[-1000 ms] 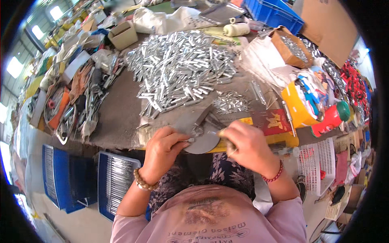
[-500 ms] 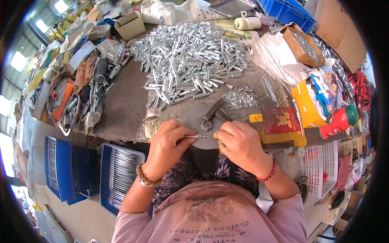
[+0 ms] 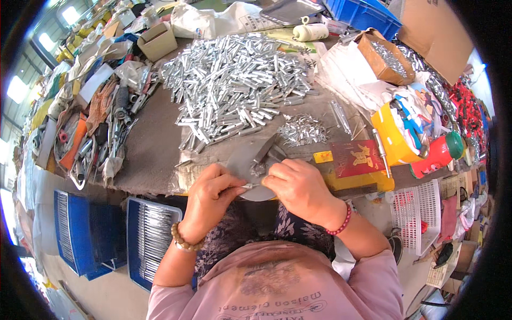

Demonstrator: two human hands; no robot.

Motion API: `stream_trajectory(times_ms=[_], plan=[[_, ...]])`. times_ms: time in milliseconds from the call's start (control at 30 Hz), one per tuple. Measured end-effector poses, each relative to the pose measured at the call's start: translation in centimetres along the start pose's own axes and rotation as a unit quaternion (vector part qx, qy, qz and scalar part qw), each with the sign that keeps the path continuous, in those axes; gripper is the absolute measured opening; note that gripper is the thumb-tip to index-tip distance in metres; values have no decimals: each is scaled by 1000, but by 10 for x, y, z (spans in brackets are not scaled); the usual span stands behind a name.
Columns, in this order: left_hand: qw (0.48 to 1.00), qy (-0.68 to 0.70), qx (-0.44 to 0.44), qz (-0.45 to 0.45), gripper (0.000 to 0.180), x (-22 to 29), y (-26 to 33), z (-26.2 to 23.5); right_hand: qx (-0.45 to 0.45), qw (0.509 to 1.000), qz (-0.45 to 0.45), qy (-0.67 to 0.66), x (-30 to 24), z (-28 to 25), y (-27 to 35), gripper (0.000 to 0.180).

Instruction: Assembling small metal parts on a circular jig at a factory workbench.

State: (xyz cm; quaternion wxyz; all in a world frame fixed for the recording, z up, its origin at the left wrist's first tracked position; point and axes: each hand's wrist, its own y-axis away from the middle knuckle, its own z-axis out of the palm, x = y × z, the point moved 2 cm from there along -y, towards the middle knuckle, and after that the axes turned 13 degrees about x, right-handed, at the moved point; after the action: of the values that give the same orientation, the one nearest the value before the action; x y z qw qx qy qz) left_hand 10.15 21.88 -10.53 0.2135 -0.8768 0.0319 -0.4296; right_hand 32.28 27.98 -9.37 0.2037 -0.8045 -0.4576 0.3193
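Note:
My left hand (image 3: 214, 191) pinches a small silver metal piece (image 3: 249, 186) between thumb and fingertips, over the near rim of a round grey plate (image 3: 239, 166). Just to the right, my right hand (image 3: 300, 186) has its fingers pressed together close to the piece's end; what they hold is hidden. A dark metal bar (image 3: 265, 148) and a lumpy fitting stand on the plate. Beyond lie a large heap of silver metal tubes (image 3: 234, 80) and a smaller heap of short metal pins (image 3: 304, 129).
Right of my hands lie a red card (image 3: 356, 158), a yellow container (image 3: 396, 136) and a red jar with green lid (image 3: 437, 154). Tools and scrap (image 3: 104, 122) crowd the left. Blue crates (image 3: 152, 240) with metal rods stand below left, white baskets (image 3: 415, 216) below right.
The view has shifted slightly, so the bench sits a little further left and lower. My hands have drawn closer together, and less of the metal piece shows between them.

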Motion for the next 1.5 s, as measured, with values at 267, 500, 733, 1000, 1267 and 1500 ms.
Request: stream_trajectory(times_ms=[267,500,733,1000,1267,1500], plan=[[1000,-18,17,9,18,3,4,0,114,970,181,110,54,-43,13,17],[1000,-19,21,9,17,2,6,1,80,978,128,142,72,-31,6,19],[1000,-11,24,16,17,3,5,2,103,974,189,73,88,-35,17,14],[999,-25,28,33,17,5,5,-2,84,953,287,-46,81,-37,12,14],[997,-43,17,58,18,6,5,0,86,948,307,-23,87,-34,13,14],[998,-38,15,50,12,4,7,-2,106,946,301,-56,71,-40,6,13]])
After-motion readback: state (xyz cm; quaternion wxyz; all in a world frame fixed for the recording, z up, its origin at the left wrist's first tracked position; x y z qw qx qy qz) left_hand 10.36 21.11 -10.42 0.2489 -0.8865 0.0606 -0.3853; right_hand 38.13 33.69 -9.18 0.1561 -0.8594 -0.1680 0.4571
